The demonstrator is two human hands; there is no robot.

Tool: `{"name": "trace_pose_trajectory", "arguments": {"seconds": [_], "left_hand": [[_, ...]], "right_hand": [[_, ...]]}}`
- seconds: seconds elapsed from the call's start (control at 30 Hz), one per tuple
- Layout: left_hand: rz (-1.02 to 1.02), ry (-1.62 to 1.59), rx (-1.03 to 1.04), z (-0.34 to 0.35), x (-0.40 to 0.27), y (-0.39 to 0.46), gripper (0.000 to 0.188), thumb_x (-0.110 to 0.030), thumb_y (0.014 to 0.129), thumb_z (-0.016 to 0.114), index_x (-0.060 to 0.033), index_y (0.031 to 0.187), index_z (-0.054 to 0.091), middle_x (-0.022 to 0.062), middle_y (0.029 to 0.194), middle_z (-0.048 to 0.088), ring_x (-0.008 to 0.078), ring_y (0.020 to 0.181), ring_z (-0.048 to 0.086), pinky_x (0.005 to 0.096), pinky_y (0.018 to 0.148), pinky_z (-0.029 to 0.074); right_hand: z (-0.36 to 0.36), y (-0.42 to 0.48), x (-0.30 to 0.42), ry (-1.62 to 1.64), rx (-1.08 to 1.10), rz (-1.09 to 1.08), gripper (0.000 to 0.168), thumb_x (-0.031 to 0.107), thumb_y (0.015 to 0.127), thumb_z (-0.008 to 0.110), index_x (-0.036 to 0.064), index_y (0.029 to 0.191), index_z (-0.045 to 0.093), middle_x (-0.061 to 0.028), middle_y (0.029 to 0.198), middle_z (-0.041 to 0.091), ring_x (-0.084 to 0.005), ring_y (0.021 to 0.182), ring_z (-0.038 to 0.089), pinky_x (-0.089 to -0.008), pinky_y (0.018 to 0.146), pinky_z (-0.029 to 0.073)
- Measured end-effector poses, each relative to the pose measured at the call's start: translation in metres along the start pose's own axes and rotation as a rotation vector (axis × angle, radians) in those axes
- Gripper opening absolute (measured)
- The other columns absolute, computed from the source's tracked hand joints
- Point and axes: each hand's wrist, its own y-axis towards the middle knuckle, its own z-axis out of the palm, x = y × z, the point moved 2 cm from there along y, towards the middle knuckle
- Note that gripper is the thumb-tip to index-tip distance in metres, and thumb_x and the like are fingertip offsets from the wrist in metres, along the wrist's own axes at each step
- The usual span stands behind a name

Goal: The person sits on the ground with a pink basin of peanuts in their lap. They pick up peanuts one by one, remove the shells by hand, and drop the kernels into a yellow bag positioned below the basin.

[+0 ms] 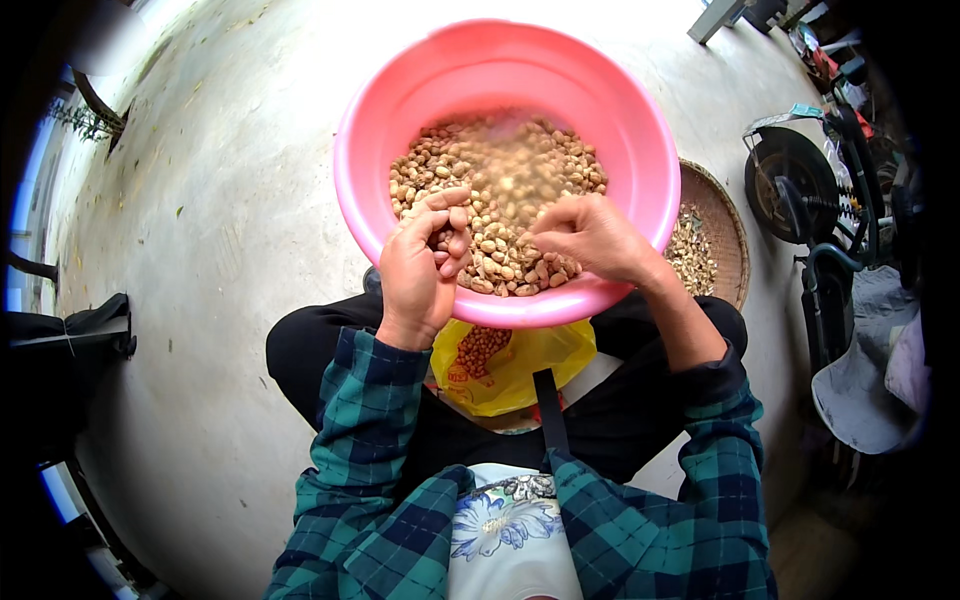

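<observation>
My left hand (424,262) is curled at the near left rim of a pink plastic basin (495,60), with reddish peanut kernels (441,241) cupped in its palm. Unshelled peanuts (491,247) cover the basin's bottom. Over their right side is my right hand (592,236), its thumb and fingers drawn together; whether a peanut sits between the fingertips is hidden. Below the near rim, between my legs, a yellow plastic bag (540,352) lies open. A heap of shelled reddish kernels (484,350) rests inside it.
Right of the basin, partly behind it, a round woven tray (731,240) holds broken peanut shells (691,255). A parked two-wheeler (795,187) stands farther right on the concrete floor (225,225). A black-covered object (75,337) is at the left.
</observation>
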Motion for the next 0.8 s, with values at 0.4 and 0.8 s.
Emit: {"name": "trace_pose_trajectory", "arguments": {"seconds": [0.4, 0.8], "left_hand": [[-0.111, 0.272, 0.27, 0.023, 0.017, -0.009, 0.032, -0.035, 0.097, 0.037, -0.0084, 0.083, 0.047, -0.0068, 0.058, 0.028, 0.0038, 0.048, 0.023, 0.0189, 0.043, 0.019], [-0.037, 0.047, 0.26, 0.042, 0.022, -0.013, 0.021, -0.027, 0.098, 0.036, -0.0078, 0.102, 0.045, -0.004, 0.066, 0.033, 0.0044, 0.054, 0.028, 0.0173, 0.047, 0.026]], "right_hand": [[-0.001, -0.013, 0.028, 0.356, -0.068, -0.266, 0.015, 0.01, 0.085, 0.062, 0.0, 0.094, 0.066, -0.0027, 0.082, 0.062, -0.007, 0.076, 0.056, -0.0215, 0.068, 0.045], [0.009, -0.016, 0.03, 0.756, -0.139, -0.167, 0.017, 0.006, 0.084, 0.062, -0.003, 0.098, 0.064, -0.0049, 0.09, 0.063, -0.0089, 0.083, 0.058, -0.0212, 0.074, 0.047]]}}
